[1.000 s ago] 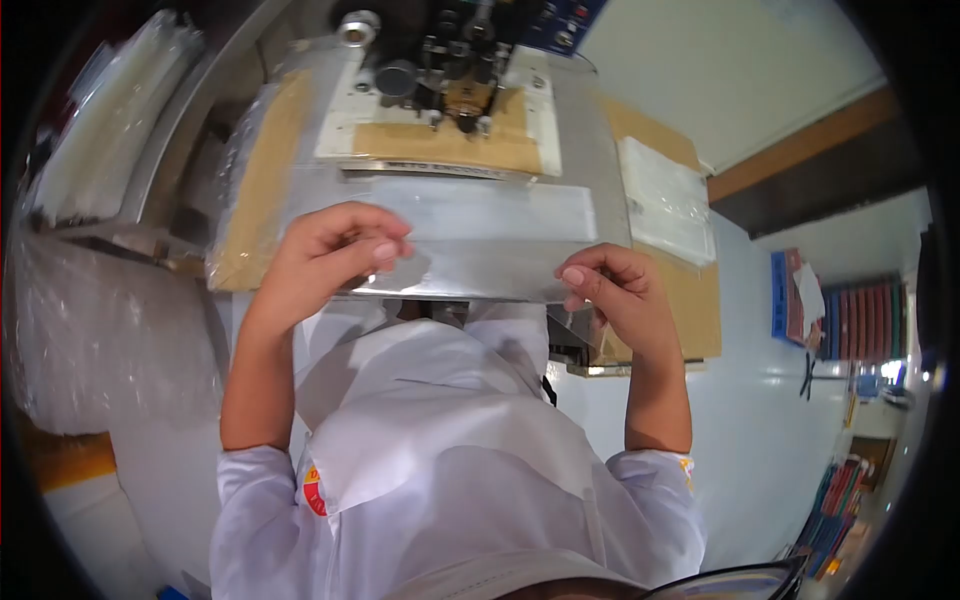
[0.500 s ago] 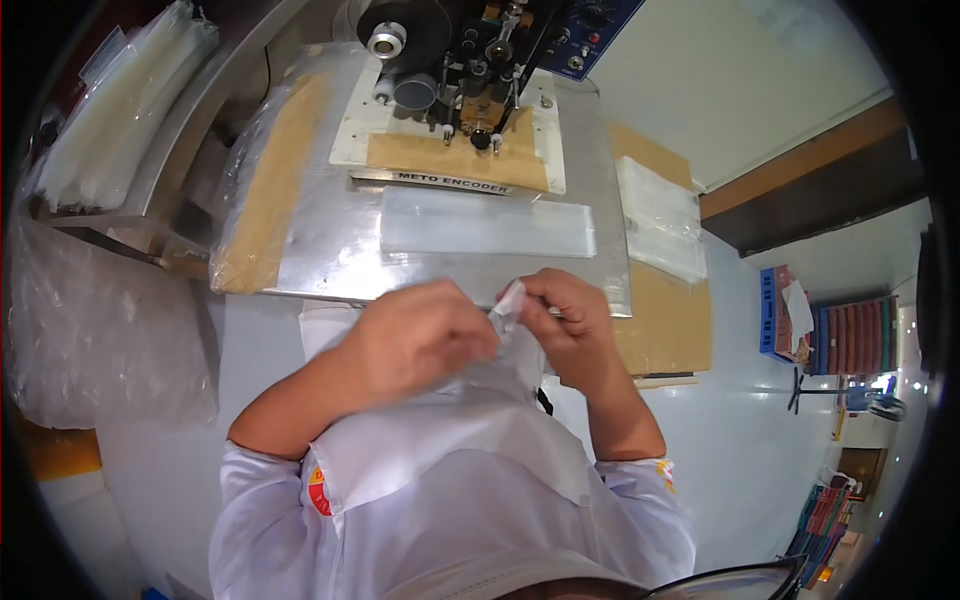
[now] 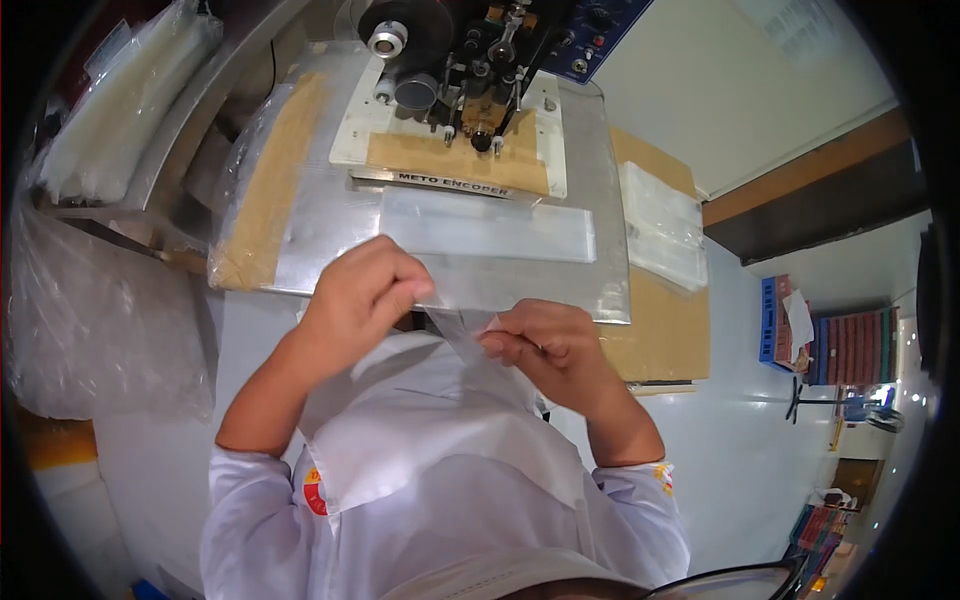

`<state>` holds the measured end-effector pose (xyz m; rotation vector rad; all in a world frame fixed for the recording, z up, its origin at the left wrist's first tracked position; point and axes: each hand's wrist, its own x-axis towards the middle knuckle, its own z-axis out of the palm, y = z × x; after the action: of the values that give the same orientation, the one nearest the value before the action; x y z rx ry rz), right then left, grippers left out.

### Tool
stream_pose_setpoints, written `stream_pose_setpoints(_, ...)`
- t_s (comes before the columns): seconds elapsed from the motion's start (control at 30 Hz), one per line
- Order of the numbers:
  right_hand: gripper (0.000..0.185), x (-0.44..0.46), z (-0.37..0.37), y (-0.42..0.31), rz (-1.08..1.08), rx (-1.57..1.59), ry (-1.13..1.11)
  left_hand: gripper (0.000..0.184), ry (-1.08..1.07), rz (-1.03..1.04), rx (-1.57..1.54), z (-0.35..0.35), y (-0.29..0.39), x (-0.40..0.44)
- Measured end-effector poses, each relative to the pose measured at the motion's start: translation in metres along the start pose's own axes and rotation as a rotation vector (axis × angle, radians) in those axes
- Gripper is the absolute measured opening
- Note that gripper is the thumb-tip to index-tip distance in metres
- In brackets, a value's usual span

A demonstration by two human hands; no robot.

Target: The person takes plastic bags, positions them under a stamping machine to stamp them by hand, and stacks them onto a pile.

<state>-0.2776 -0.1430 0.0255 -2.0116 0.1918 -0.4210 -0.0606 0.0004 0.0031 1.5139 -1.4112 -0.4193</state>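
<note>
My left hand [image 3: 370,300] is closed, thumb against fingers, on one end of a clear plastic strip [image 3: 456,332]. Its other end is pinched in my right hand [image 3: 545,345], lower and to the right. The strip slants between the two hands in front of the white apron, just off the metal table's near edge. Beyond them a flat clear plastic sleeve [image 3: 490,225] lies on the metal table [image 3: 330,235], below the machine labelled METO ENCODER [image 3: 455,184].
Stacked clear bags [image 3: 665,225] rest on cardboard [image 3: 655,335] at the right. More plastic bags [image 3: 125,110] fill a metal shelf at the left, over a hanging plastic sheet [image 3: 100,320]. Folders [image 3: 855,345] and a fan [image 3: 882,416] stand farther right.
Both hands were apart over the table, then came together in front of the apron with a piece of plastic. Since then my left hand has moved up and left, and the strip is stretched out.
</note>
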Motion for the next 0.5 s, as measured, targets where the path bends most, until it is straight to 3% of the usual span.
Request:
stream_pose_setpoints(0.1,0.006,0.008,-0.006,-0.001,-0.019,-0.108,0.017,0.016,0.138,0.117,-0.048,-0.011,0.018,0.009)
stream_pose_setpoints(0.17,0.006,0.013,-0.006,-0.002,-0.06,-0.201,0.016,0.023,0.1,0.042,-0.244,-0.004,0.027,0.015)
stream_pose_setpoints(0.23,0.011,0.017,-0.006,-0.003,-0.082,-0.291,-0.024,0.022,-0.255,-0.007,-0.151,-0.014,0.029,0.014)
stream_pose_setpoints(0.33,0.017,0.021,-0.008,-0.003,-0.153,-0.352,0.04,0.016,-0.168,0.046,-0.206,-0.004,0.02,0.016)
stream_pose_setpoints(0.43,0.036,0.017,-0.004,-0.007,-0.045,-0.399,0.165,0.011,-0.123,-0.052,-0.316,-0.001,0.02,0.016)
stream_pose_setpoints(0.5,0.051,0.013,-0.003,-0.019,-0.251,-0.497,0.302,0.01,-0.076,-0.141,-0.447,0.001,0.02,0.016)
